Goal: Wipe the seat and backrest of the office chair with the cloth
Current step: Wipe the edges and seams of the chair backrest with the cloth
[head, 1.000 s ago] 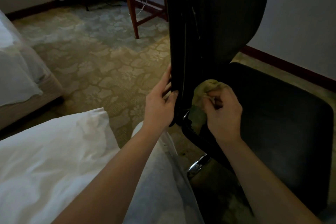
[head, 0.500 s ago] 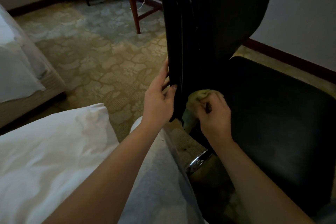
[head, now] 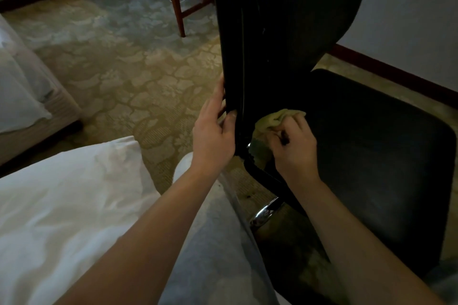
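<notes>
Dim carpet (head: 138, 77); cloth (head: 277, 120) apparently unmoved.

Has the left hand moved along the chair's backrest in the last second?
No. The left hand grips the backrest edge at the same spot as before, just above its lower corner.

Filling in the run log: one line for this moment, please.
phase: wiping | left hand: holds backrest edge | right hand: grips cloth against seat back edge
</notes>
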Demonstrator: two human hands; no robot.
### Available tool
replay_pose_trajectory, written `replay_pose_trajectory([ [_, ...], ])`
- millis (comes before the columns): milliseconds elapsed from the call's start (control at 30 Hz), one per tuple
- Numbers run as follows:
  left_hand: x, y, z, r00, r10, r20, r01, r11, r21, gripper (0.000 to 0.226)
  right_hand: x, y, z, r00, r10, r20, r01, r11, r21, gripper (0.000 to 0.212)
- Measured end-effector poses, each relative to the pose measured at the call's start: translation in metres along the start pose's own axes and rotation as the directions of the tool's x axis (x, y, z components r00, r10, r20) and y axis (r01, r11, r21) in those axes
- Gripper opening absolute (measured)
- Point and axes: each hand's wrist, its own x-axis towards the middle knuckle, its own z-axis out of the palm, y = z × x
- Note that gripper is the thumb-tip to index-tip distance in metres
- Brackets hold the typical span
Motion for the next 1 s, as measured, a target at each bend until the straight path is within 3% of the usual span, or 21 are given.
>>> replay_pose_trajectory([
  [200,-0.001,0.0,0.003,1.0,0.007,-0.024,-0.006,1.0,0.024,0.067,-0.02,0.017,0.032,0.998,0.06,-0.004,-0.06,0.991,-0.123,0.011],
  [400,-0.002,0.0,0.003,1.0,0.001,-0.025,0.001,0.999,0.048,0.069,-0.017,0.0,0.018,0.984,0.009,-0.176,-0.024,0.996,-0.082,0.014],
  [667,-0.003,-0.002,0.003,0.999,0.009,-0.037,-0.007,0.999,0.049,0.07,-0.021,0.014,0.047,0.992,-0.016,-0.125,-0.019,0.961,-0.275,0.02],
  [900,-0.005,0.001,0.005,0.998,0.025,-0.052,-0.022,0.998,0.057,0.068,-0.025,0.007,0.072,0.982,0.127,-0.138,-0.164,0.938,-0.305,0.01],
  [1000,-0.003,0.002,0.006,0.998,0.024,-0.052,-0.02,0.998,0.062,0.069,-0.025,0.008,0.066,0.985,0.134,-0.113,-0.162,0.94,-0.299,0.008],
])
